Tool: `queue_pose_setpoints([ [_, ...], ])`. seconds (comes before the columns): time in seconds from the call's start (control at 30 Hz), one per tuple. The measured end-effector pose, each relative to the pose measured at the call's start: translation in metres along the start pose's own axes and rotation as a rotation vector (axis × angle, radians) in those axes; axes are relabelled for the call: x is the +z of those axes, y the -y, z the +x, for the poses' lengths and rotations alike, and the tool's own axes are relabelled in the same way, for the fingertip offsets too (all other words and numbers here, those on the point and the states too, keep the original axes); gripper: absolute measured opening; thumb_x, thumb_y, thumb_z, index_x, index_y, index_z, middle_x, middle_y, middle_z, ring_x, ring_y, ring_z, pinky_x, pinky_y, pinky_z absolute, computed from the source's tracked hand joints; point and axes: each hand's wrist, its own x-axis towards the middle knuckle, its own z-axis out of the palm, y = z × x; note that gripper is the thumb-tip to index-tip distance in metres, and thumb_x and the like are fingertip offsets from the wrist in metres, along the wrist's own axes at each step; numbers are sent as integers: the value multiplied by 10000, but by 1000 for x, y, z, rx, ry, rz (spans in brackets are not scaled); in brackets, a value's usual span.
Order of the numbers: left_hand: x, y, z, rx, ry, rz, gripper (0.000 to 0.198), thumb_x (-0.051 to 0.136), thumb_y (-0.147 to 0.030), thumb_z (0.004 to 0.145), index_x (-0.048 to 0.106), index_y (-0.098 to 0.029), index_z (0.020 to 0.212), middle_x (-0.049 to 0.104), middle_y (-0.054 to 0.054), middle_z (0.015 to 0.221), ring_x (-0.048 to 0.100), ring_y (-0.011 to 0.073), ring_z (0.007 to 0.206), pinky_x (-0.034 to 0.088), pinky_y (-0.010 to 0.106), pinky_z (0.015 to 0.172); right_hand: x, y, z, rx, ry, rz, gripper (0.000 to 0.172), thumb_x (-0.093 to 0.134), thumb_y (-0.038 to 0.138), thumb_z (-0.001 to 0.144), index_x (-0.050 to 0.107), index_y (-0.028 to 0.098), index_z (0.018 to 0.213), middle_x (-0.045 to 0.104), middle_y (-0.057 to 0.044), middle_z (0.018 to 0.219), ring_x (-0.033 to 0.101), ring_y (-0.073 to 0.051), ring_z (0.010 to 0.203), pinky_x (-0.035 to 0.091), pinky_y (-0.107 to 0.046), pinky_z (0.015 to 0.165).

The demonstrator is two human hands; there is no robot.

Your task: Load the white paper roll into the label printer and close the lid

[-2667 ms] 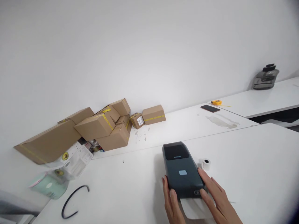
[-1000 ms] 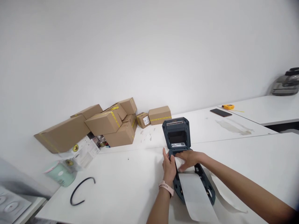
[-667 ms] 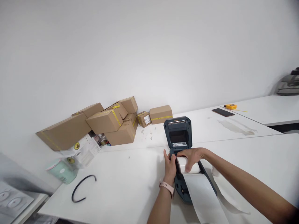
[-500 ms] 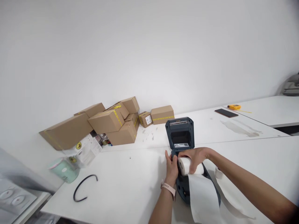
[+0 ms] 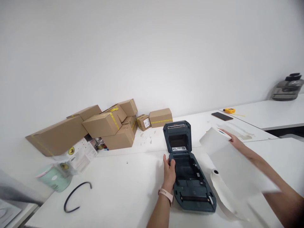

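Observation:
A dark blue label printer (image 5: 190,180) lies on the white table with its lid (image 5: 178,137) raised; its roll bay shows bare inside. My left hand (image 5: 169,171), a pink watch band on its wrist, grips the printer's left side near the hinge. To the right, my right hand (image 5: 234,139) holds up a white paper roll (image 5: 215,134), partly hidden behind its own long unrolled sheet. A smaller paper roll (image 5: 215,172) with a dark core lies beside the printer's right side, its loose strip trailing toward me.
Cardboard boxes (image 5: 104,125) are stacked against the wall at left. Nearer stand a mint-green container (image 5: 55,179) and a curved black strip (image 5: 71,194). A phone (image 5: 222,116), a yellow tape measure (image 5: 229,110) and a dark jug (image 5: 287,88) are at the far right.
My right hand has lifted the paper roll out of the printer's bay and carried it right, its loose sheet swinging along. My left hand keeps its grip on the printer.

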Motion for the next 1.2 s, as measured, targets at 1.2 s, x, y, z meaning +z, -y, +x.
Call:
queue_pose_setpoints([
  [1.2, -1, 1, 0, -12, -4, 41, 724, 457, -450, 950, 193, -117, 1536, 402, 177, 1536, 439, 222, 1382, 370, 296, 1102, 34, -31, -104, 353, 317, 238, 622, 617, 653, 787, 617, 229, 1242, 739, -120, 1034, 698, -307, 862, 565, -407, 702],
])
